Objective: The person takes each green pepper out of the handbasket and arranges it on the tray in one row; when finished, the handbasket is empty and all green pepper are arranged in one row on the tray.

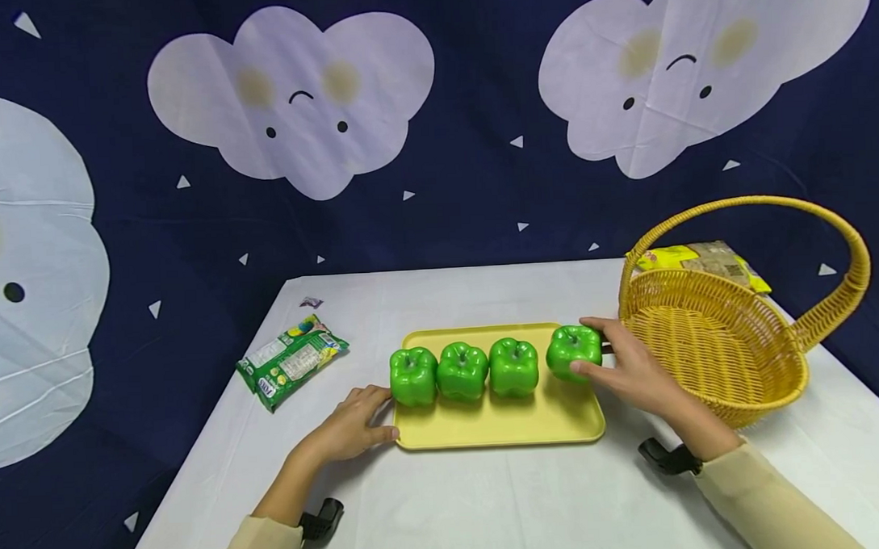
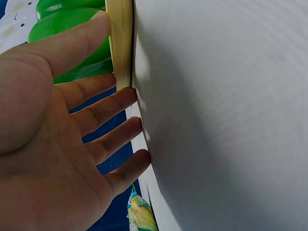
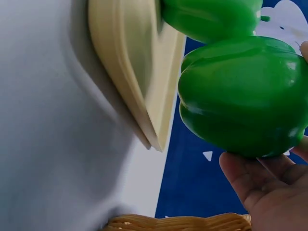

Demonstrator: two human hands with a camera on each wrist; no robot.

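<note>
Three glossy green bell peppers (image 1: 462, 371) stand in a row on a yellow tray (image 1: 488, 430). In the head view my right hand (image 1: 627, 369) grips another green bell pepper (image 1: 573, 351) over the tray's right end. The right wrist view shows that bell pepper (image 3: 243, 96) raised above the tray's rim (image 3: 122, 62), the fingers on its side. My left hand (image 1: 353, 427) is at the tray's left edge. In the left wrist view its fingers spread fairly straight, with the thumb near the tray's rim (image 2: 120, 43).
A yellow wicker basket (image 1: 704, 346) with a tall handle stands right of the tray, a yellow packet (image 1: 715, 261) behind it. Left of the tray lies a green snack packet (image 1: 293, 364), with a small purple wrapper (image 1: 311, 301) farther back. A white cloth (image 1: 477, 507) covers the table.
</note>
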